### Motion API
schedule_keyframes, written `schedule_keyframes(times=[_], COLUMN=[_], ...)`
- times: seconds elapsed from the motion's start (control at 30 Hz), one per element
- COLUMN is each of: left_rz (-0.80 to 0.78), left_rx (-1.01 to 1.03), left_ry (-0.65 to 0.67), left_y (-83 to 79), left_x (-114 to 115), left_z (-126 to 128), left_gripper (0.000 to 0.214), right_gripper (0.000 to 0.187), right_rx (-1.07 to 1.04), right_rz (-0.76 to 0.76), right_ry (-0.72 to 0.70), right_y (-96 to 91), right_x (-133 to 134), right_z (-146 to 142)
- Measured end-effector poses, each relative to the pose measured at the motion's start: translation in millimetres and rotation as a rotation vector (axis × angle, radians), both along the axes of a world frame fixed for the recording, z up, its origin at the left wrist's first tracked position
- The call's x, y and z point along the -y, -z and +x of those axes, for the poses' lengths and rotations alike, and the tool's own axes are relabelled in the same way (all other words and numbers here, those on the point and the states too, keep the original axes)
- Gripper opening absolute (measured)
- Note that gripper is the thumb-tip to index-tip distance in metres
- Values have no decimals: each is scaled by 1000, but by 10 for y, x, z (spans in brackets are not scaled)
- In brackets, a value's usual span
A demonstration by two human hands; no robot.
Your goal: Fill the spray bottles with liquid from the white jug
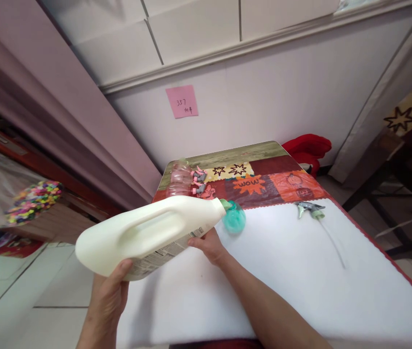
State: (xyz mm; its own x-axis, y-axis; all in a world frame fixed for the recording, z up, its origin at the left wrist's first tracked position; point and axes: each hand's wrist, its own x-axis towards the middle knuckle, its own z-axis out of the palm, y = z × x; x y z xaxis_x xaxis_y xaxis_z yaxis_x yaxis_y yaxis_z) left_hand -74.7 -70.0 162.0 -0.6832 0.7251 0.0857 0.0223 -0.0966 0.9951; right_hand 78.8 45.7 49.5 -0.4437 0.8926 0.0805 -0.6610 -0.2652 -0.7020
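Note:
A large cream-white detergent jug (151, 232) lies tilted on its side in the air, its neck to the right. My left hand (113, 286) grips its underside near the base, thumb on the label side. Under the neck end, my right hand (207, 245) supports it with the thumb against the label. The jug's mouth meets the top of a small teal bottle (235, 218) standing on the table; some pale green stuff shows at the opening. To the right lies a grey spray trigger head (312, 210) with a thin dip tube.
Pink clear spray bottles (180, 182) with pink-grey triggers lie at the table's back left. A white cloth (300, 291) and a patterned cover (252, 186) spread over the table. A red object (305, 150) is behind it, a dark stool (383, 208) to the right.

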Motion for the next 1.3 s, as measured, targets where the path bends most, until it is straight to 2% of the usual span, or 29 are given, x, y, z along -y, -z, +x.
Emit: schedule_keyframes(times=[0.5,0.93,1.3], left_rz=[68,37,26], left_rx=[23,18,4], left_ry=[26,14,14], left_y=[122,77,33], left_x=[-13,-4,19], left_z=[-152,-98,-4], left_gripper=[73,80,74], right_gripper=[69,67,67], right_rx=[-34,-46,-40], right_rz=[10,12,-1], right_ry=[-4,-7,-7], right_y=[25,17,22], right_x=[-4,-4,-1], right_z=[-10,0,-4])
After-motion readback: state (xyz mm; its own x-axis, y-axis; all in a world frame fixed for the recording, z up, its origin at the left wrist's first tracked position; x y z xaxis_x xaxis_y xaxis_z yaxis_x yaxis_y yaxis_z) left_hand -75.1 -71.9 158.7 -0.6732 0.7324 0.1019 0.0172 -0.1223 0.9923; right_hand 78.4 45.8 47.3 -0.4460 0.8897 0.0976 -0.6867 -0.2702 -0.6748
